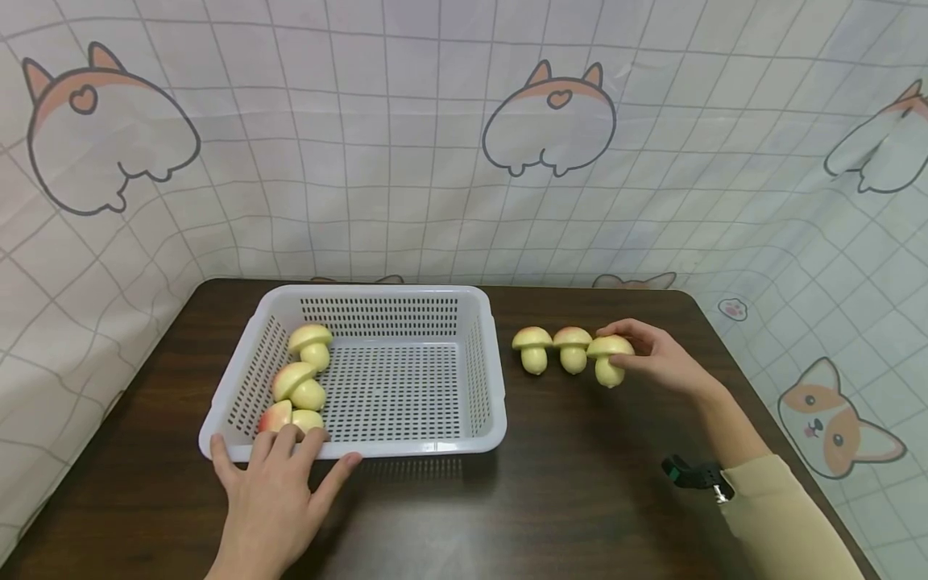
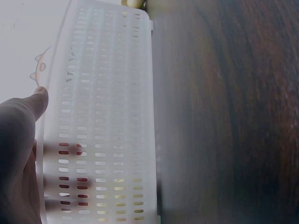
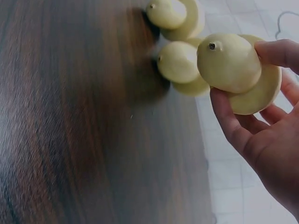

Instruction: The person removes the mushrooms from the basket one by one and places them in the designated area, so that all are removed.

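My right hand (image 1: 656, 354) pinches a toy mushroom (image 3: 229, 63) between thumb and fingers, its yellow stem turned toward the right wrist camera. Beside it to the left, a middle toy mushroom (image 1: 573, 350) and an outer toy mushroom (image 1: 532, 350) are in a row on the table. My left hand (image 1: 275, 495) holds the near rim of a white plastic basket (image 1: 482, 362), fingers hooked over to the inside. In the left wrist view those fingers show dark through the slots, with the thumb (image 2: 39, 100) along the rim. Three toy mushrooms line the basket's left side, the nearest (image 1: 306, 420) partly hidden by my fingers.
The dark wood table (image 1: 551, 499) meets a white gridded cloth (image 1: 406, 177) with dog drawings at the back and sides. A black strap-like device (image 1: 692, 474) sticks out by the right sleeve (image 1: 783, 515).
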### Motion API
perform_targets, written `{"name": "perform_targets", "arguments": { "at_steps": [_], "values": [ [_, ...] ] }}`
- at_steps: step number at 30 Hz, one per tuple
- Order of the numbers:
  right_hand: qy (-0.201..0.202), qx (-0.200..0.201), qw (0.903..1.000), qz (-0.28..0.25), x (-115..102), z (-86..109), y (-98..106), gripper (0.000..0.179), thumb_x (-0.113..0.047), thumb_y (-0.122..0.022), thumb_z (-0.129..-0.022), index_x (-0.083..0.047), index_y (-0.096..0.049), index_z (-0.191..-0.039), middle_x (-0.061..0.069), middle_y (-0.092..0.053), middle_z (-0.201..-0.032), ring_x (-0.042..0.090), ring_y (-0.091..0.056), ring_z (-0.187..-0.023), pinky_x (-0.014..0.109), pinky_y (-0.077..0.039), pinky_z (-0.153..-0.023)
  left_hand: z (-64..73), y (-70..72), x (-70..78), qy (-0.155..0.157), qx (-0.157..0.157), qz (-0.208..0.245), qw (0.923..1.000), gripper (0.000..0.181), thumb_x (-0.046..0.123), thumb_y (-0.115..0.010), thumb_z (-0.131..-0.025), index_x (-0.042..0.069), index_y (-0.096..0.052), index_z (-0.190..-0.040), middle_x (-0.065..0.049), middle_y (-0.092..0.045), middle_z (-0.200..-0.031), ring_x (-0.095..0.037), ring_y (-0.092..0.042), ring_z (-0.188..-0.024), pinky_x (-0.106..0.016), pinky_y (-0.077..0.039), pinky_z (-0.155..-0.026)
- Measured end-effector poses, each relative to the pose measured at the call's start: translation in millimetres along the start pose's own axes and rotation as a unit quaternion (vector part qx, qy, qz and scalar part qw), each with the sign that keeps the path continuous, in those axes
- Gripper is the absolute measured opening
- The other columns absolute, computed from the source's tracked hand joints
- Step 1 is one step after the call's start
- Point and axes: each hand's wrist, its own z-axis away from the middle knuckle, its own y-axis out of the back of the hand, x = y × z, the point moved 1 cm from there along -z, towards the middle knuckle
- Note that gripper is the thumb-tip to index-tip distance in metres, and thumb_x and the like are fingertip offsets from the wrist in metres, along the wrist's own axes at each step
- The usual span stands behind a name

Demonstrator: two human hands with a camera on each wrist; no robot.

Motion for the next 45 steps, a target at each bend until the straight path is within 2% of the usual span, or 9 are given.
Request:
{"name": "perform_targets", "arguments": {
  "at_steps": [12,22,29,35,45],
  "values": [
    [-0.031,0.028,0.9991,-0.009,23,1.6,7,0.038,-0.006,-0.068,-0.099,0.006,-0.056,-0.133,0.023,-0.059,-0.130,0.015,-0.061,-0.102,0.025,-0.053,-0.081,-0.1,0.5,0.2,0.002,-0.003,0.000,1.0000,0.048,0.059,-0.068,-0.092,0.013,-0.066,-0.107,-0.011,-0.059,-0.098,-0.041,-0.054,-0.109,-0.084,0.002,-0.103],
    [-0.076,0.049,0.9959,0.010,33,-7.9,10,0.039,-0.009,-0.069,-0.100,0.004,-0.056,-0.134,0.017,-0.061,-0.126,0.016,-0.060,-0.100,0.026,-0.051,-0.080,-1.4,0.3,-0.1,0.006,-0.010,-0.001,0.9999,0.049,0.060,-0.067,-0.092,0.014,-0.066,-0.107,-0.011,-0.060,-0.099,-0.041,-0.053,-0.110,-0.084,0.003,-0.103],
    [-0.075,0.039,0.9957,0.037,42,-14.6,12,0.041,-0.009,-0.068,-0.100,0.005,-0.055,-0.136,0.024,-0.058,-0.129,0.014,-0.059,-0.099,0.027,-0.051,-0.079,-1.5,-0.6,-0.5,0.009,-0.017,-0.002,0.9998,0.049,0.061,-0.067,-0.092,0.014,-0.066,-0.108,-0.011,-0.060,-0.099,-0.041,-0.053,-0.109,-0.083,0.005,-0.103],
    [-0.085,0.045,0.9941,0.050,49,-18.4,13,0.045,-0.009,-0.068,-0.100,0.005,-0.052,-0.140,0.025,-0.057,-0.132,0.013,-0.058,-0.100,0.025,-0.050,-0.079,-1.6,0.5,-0.4,0.009,-0.014,-0.003,0.9999,0.049,0.060,-0.067,-0.092,0.014,-0.066,-0.109,-0.011,-0.060,-0.100,-0.040,-0.054,-0.108,-0.083,0.003,-0.103],
    [-0.092,0.060,0.9919,0.064,44,-19.5,11,0.049,-0.016,-0.072,-0.099,0.004,-0.053,-0.139,0.025,-0.056,-0.136,0.021,-0.058,-0.111,0.023,-0.048,-0.083,-1.3,0.3,0.3,0.010,-0.017,-0.003,0.9998,0.049,0.061,-0.066,-0.092,0.014,-0.065,-0.107,-0.011,-0.060,-0.099,-0.041,-0.054,-0.107,-0.083,0.005,-0.103]
  ]
}}
